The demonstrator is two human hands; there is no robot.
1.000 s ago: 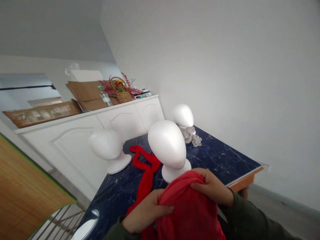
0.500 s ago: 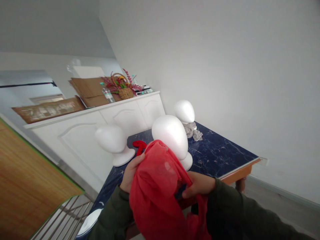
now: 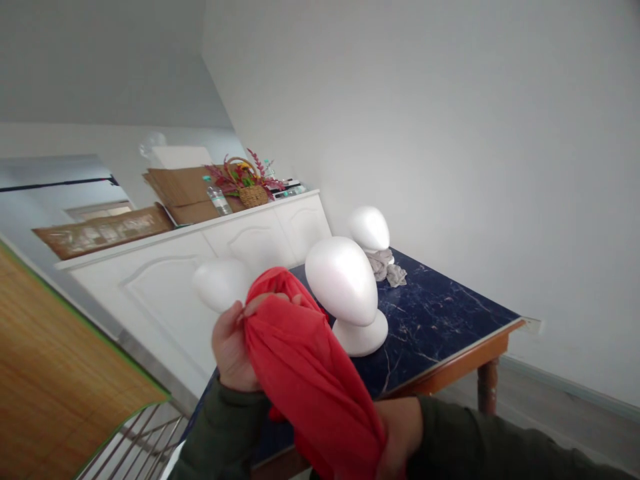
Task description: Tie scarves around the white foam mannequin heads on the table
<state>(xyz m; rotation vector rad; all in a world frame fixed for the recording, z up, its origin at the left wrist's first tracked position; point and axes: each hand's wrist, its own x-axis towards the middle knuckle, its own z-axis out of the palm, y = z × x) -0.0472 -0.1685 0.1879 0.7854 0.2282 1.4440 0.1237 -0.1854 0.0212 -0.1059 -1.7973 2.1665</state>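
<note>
A soft red cloth (image 3: 305, 360), gathered and folded, hangs between my hands in front of the table. My left hand (image 3: 237, 350) pinches its upper end at a rounded fold, thumb outside and fingers tucked into the fold. At the lower right, my right hand (image 3: 400, 430) clasps the cloth from the side; its fingers are mostly hidden by the fabric. Just beyond the cloth stands a white foam head form (image 3: 343, 280) on a round base. A second white head form (image 3: 220, 283) is at left, partly covered by the cloth and my left hand.
A third white head form (image 3: 369, 229) stands farther back, with crumpled grey cloth (image 3: 387, 267) at its base. The dark blue marbled table (image 3: 440, 313) has a wooden edge. Behind it, a white cabinet (image 3: 250, 233) carries cardboard, a bottle and a flower basket (image 3: 253, 195). A metal rack (image 3: 140, 440) is at lower left.
My left hand has moved up and left with the red cloth's upper end. My right hand has moved lower, and the cloth is now stretched longer between them. The middle form's base is more exposed.
</note>
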